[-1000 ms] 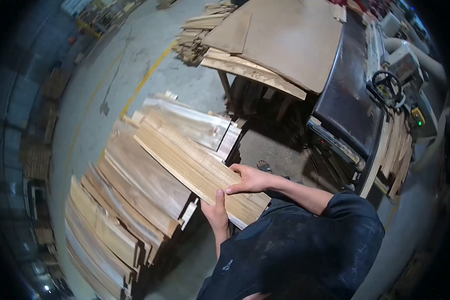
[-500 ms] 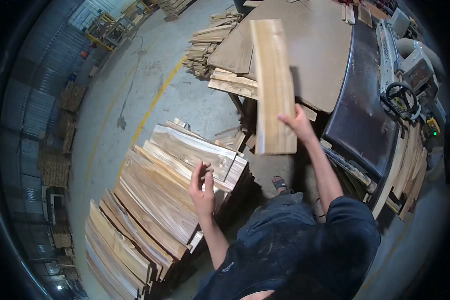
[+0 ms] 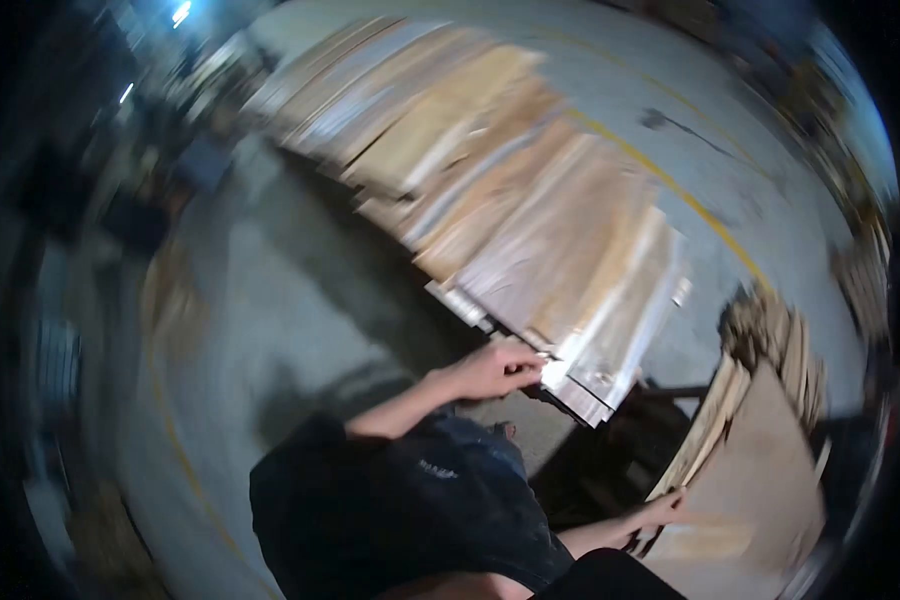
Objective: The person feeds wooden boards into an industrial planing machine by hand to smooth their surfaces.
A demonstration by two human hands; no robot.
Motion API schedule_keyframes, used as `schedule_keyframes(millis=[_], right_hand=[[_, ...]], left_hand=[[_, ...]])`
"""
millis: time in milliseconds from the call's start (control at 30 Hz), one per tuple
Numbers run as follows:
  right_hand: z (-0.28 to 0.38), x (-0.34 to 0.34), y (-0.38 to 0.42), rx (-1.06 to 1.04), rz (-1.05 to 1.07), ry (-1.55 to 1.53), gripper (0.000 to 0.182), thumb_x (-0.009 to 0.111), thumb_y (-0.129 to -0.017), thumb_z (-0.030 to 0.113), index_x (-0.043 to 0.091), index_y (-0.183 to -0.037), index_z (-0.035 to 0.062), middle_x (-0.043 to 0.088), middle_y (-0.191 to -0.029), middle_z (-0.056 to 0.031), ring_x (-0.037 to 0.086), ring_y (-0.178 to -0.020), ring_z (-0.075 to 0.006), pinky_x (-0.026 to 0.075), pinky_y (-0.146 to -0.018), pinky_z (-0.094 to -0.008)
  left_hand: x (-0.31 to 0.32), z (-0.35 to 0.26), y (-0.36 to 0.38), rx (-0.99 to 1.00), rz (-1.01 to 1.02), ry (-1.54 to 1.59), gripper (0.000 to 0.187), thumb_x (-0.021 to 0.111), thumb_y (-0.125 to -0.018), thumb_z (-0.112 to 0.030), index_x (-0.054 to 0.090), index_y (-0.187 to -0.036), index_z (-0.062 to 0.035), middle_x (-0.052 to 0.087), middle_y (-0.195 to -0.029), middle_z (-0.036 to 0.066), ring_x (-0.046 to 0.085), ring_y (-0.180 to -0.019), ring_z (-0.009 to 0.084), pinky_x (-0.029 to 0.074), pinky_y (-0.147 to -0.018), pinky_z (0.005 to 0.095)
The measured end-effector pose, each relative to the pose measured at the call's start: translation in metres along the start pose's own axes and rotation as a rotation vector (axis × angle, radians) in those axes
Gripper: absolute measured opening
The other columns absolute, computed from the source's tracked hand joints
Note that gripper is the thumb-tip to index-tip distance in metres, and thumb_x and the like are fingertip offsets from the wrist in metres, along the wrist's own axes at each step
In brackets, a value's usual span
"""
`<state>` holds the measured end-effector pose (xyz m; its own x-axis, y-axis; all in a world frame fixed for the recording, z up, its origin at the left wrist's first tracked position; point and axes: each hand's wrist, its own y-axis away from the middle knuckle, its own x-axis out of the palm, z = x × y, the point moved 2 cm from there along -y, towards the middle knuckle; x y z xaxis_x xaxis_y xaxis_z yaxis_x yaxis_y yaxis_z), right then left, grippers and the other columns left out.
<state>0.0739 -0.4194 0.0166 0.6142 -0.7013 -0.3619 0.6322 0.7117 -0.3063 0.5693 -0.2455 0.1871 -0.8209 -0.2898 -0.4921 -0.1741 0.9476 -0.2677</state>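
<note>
My left hand [image 3: 500, 370] is at the near end of a stack of wooden boards [image 3: 550, 240]. Its fingers are loosely curled, with a gap to the thumb, and nothing clearly shows between them; the fingertips overlap the board ends. Low on the right, my right hand [image 3: 658, 512] is over the edge of a brown-topped table [image 3: 760, 470]. It grips the near end of a pale wooden board [image 3: 710, 541], which lies low over the tabletop and is blurred by motion.
Pale planks [image 3: 705, 430] lie along the table's edge, and more stacked wood [image 3: 770, 325] stands beyond it. A yellow line [image 3: 690, 205] crosses the concrete floor [image 3: 300, 300] behind the board stack. Blurred dark objects [image 3: 135, 215] are at the far left.
The view has swung left, so the stack now fills the upper middle. The pale board has dropped from upright to low over the table. My left hand is now at the stack's near end.
</note>
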Motion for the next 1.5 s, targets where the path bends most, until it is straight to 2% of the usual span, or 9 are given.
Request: schedule_keyframes(millis=[133,267,433,667,800,1033,1300,1400,1500], right_hand=[[0.158,0.098,0.056,-0.105,0.487,-0.239,0.033,0.064,-0.095,0.028,0.069,-0.109,-0.0020,0.070,-0.105,-0.0128,0.065,-0.096,-0.0213,0.051,-0.086,-0.0332],[0.267,0.157,0.107,-0.083,0.950,-0.442,0.032,0.057,-0.099,0.024,0.064,-0.119,-0.0011,0.067,-0.115,-0.0115,0.064,-0.102,-0.0207,0.049,-0.090,-0.0336],[0.358,0.186,0.207,-0.192,1.225,-0.504,0.033,0.054,-0.101,0.025,0.064,-0.120,0.0001,0.067,-0.116,-0.0128,0.063,-0.106,-0.0213,0.048,-0.094,-0.0348],[0.454,0.194,0.386,0.056,1.346,-0.628,0.055,0.056,-0.098,0.034,0.043,-0.141,0.0015,0.041,-0.147,-0.0180,0.046,-0.131,-0.0303,0.039,-0.108,-0.0420],[0.478,0.218,0.436,0.075,1.338,-0.552,0.074,0.059,-0.095,0.043,0.028,-0.149,0.0041,0.033,-0.150,-0.0216,0.034,-0.136,-0.0304,0.026,-0.113,-0.0391],[0.511,0.222,0.446,0.190,1.123,-0.343,0.092,0.076,-0.083,0.036,0.024,-0.148,-0.0030,0.048,-0.132,-0.0266,0.051,-0.121,-0.0295,0.040,-0.101,-0.0372],[0.508,0.216,0.469,0.244,1.046,-0.418,0.080,0.072,-0.086,0.036,0.036,-0.146,-0.0023,0.038,-0.147,-0.0245,0.046,-0.131,-0.0286,0.035,-0.109,-0.0380],[0.503,0.217,0.476,0.140,0.947,-0.481,0.069,0.060,-0.095,0.042,0.040,-0.144,-0.0031,0.047,-0.141,-0.0229,0.049,-0.128,-0.0268,0.034,-0.109,-0.0364],[0.508,0.213,0.478,0.131,0.968,-0.509,0.067,0.056,-0.098,0.040,0.039,-0.142,-0.0073,0.052,-0.138,-0.0217,0.050,-0.127,-0.0228,0.035,-0.108,-0.0321]], left_hand=[[-0.050,0.011,0.043,-0.328,-0.592,0.475,0.022,0.059,-0.097,-0.019,0.068,-0.101,0.0009,0.070,-0.091,0.007,0.067,-0.080,0.0123,0.051,-0.066,0.0246],[-0.123,0.045,0.066,-0.523,-0.986,0.892,0.055,0.055,-0.096,-0.048,0.050,-0.127,-0.0030,0.066,-0.099,0.008,0.064,-0.091,0.0158,0.052,-0.071,0.0288],[-0.204,0.077,0.058,-0.598,-1.019,1.212,0.107,0.067,-0.081,-0.062,0.015,-0.150,-0.0004,0.043,-0.131,0.026,0.053,-0.116,0.0299,0.051,-0.086,0.0415],[-0.281,0.092,0.037,-0.814,-0.523,1.541,0.148,0.085,-0.064,-0.057,-0.022,-0.146,0.0033,-0.023,-0.148,0.040,-0.016,-0.140,0.0536,-0.001,-0.111,0.0661],[-0.305,0.095,0.030,-0.815,-0.423,1.595,0.133,0.085,-0.068,-0.051,-0.006,-0.150,0.0000,-0.013,-0.149,0.040,-0.013,-0.139,0.0563,0.008,-0.109,0.0706],[-0.294,0.122,0.032,-0.973,-0.390,1.748,0.131,0.084,-0.069,-0.053,-0.005,-0.150,-0.0024,-0.008,-0.149,0.038,-0.003,-0.140,0.0555,0.030,-0.102,0.0719],[-0.274,0.141,0.048,-0.959,-0.229,1.900,0.125,0.054,-0.076,-0.081,-0.006,-0.151,-0.0015,-0.011,-0.153,0.031,-0.010,-0.145,0.0432,0.019,-0.111,0.0684],[-0.281,0.123,0.042,-0.608,-0.063,1.873,0.118,0.045,-0.080,-0.081,-0.003,-0.152,-0.0006,-0.012,-0.153,0.032,-0.010,-0.145,0.0438,0.010,-0.112,0.0689],[-0.280,0.124,0.042,-0.875,-0.267,2.021,0.107,0.040,-0.087,-0.075,0.003,-0.152,0.0009,-0.005,-0.156,0.030,-0.005,-0.146,0.0448,0.005,-0.112,0.0684]])
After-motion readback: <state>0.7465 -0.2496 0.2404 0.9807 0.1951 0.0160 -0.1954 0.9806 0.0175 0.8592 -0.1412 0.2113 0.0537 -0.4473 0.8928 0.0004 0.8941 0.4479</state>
